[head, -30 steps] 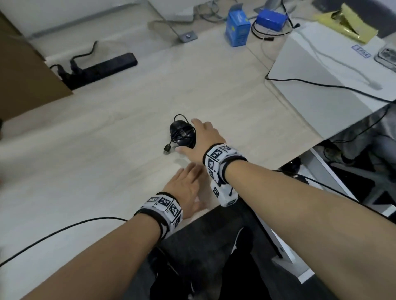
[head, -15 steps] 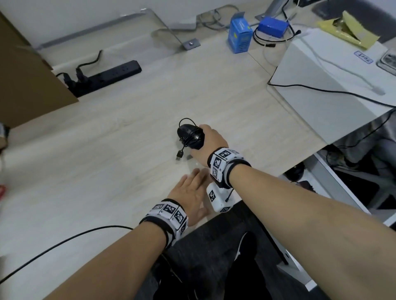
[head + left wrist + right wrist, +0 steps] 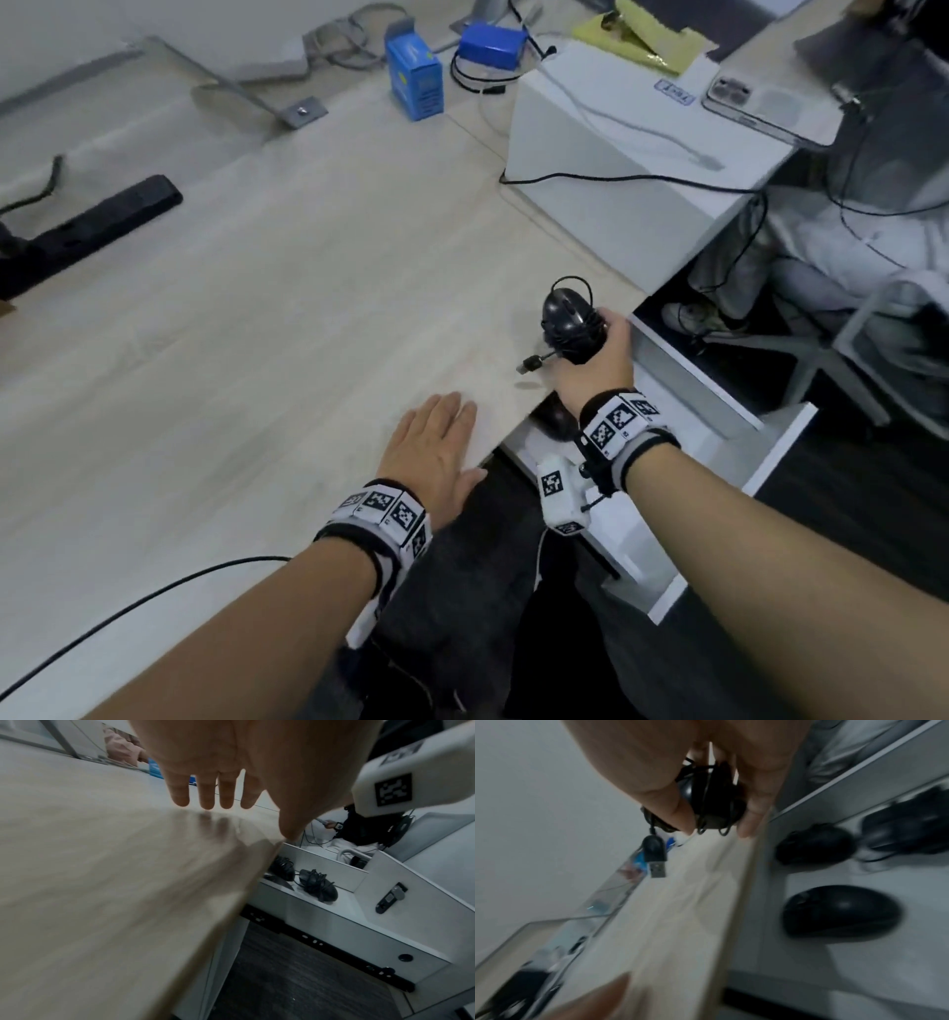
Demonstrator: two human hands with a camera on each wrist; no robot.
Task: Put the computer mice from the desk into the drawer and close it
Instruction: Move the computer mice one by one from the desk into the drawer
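Note:
My right hand (image 3: 590,354) grips a black wired mouse (image 3: 567,324) with its cable wound round it; the USB plug (image 3: 529,365) dangles to the left. It is held just above the desk's front right corner, beside the open white drawer (image 3: 780,442). In the right wrist view the mouse (image 3: 713,801) sits between thumb and fingers, and several black mice (image 3: 839,910) lie in the drawer (image 3: 898,973) below. The left wrist view shows two cable-wrapped mice (image 3: 317,885) in the drawer (image 3: 321,908). My left hand (image 3: 436,447) lies flat and open on the desk (image 3: 257,308) near its front edge.
A white box (image 3: 616,169) with a black cable across it stands at the desk's right. Two blue boxes (image 3: 413,79) and a black power strip (image 3: 87,231) sit further back. A phone (image 3: 760,110), a seated person's legs and a chair base lie to the right.
My right hand has lifted the mouse off the desk and carried it right toward the drawer. The view has swung right. My left hand stays flat on the desk.

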